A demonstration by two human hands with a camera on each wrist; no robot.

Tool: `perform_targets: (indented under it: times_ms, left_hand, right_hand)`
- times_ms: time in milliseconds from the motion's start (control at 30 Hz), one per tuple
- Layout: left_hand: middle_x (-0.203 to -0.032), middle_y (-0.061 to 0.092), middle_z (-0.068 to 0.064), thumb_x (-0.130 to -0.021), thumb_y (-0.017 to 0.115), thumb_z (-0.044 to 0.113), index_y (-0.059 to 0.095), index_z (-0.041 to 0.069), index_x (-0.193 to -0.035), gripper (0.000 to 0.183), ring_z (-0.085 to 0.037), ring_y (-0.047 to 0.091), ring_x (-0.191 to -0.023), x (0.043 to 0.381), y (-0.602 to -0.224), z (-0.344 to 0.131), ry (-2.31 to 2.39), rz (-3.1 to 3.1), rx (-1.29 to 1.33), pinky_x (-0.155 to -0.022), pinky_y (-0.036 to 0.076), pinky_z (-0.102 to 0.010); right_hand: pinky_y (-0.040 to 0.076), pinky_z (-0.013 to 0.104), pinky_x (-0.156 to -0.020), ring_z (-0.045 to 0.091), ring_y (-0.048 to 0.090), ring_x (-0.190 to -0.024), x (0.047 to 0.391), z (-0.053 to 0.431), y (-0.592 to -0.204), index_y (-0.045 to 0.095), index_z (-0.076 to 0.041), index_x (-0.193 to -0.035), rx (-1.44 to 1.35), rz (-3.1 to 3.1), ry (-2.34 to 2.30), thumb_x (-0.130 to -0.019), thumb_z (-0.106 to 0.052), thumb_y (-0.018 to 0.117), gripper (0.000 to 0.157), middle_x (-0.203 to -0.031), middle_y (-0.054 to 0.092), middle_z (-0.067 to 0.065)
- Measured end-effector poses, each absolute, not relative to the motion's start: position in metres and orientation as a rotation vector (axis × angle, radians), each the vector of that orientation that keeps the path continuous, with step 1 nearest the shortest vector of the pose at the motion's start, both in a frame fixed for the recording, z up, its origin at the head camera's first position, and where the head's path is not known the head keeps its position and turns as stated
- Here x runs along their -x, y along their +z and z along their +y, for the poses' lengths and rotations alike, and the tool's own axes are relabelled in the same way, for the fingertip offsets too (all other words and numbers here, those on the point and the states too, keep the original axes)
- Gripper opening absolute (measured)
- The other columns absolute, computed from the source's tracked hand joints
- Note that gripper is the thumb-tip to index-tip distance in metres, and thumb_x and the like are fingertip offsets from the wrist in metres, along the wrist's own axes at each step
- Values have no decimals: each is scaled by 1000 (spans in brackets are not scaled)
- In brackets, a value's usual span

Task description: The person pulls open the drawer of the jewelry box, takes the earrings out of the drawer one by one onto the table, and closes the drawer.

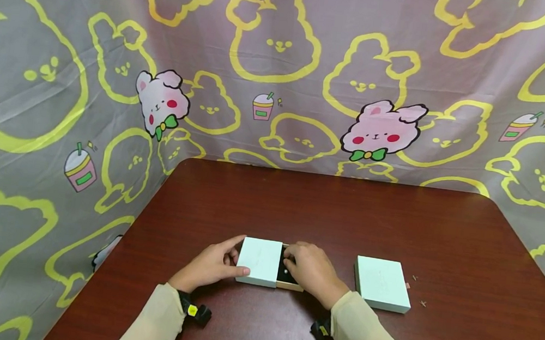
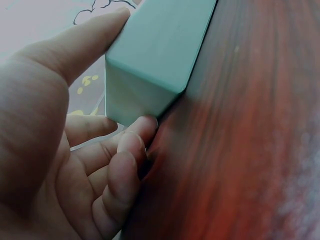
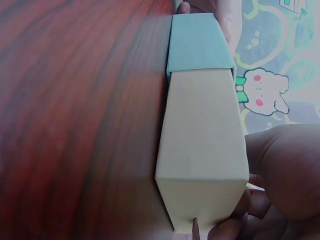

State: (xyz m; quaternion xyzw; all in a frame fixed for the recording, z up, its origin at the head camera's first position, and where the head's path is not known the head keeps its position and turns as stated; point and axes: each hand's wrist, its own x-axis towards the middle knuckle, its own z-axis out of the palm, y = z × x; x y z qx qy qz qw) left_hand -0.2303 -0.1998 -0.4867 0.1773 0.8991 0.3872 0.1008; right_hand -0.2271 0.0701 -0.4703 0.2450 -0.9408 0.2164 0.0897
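A mint-green drawer box [image 1: 258, 262] lies on the table, its cream drawer [image 3: 205, 125] slid partly out to the right. Black lining shows inside, with a small pearl-like bead [image 1: 285, 271] on it. My left hand [image 1: 214, 260] grips the sleeve's left end, thumb on top and fingers at the end; in the left wrist view some fingertips meet its lower edge. The right hand [image 1: 312, 267] bends over the drawer, its fingers curled down into the lined part. Whether they pinch anything is hidden. A thin ribbon tab [image 3: 195, 229] sticks out of the drawer's end.
A second mint-green box [image 1: 382, 283], closed, stands to the right with a pink tab [image 1: 407, 285] on its side. Beside it lie two tiny metallic pieces [image 1: 423, 303], too small to identify. A patterned curtain [image 1: 282, 72] encloses the brown table [image 1: 337, 214].
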Motion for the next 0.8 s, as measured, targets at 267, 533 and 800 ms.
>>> perform_targets:
  times_ms: [267,533,800]
  left_hand:
    - [-85,58,3,-78,78,52,39,9,-148,91,-11,53,-61,231,-486,-200,1137,2658,-525,-54,45,-27]
    - [-85,58,3,-78,78,51,39,8,-148,91,-11,52,-61,231,-484,-200,1138,2655,-522,-53,45,-27]
    - [-86,59,2,-79,78,50,38,9,-149,90,-12,54,-59,230,-485,-200,1149,2638,-523,-53,46,-28]
  right_hand:
    - [52,37,-71,18,65,-82,227,70,-471,75,-16,-90,-728,-2794,637,-85,-16,75,5,-89,67,-3]
    - [52,37,-71,18,65,-81,227,70,-469,75,-16,-88,-735,-2785,641,-84,-16,76,4,-88,67,-2]
    - [51,36,-70,16,64,-79,227,70,-469,74,-14,-86,-750,-2774,651,-85,-15,75,2,-86,66,-4]
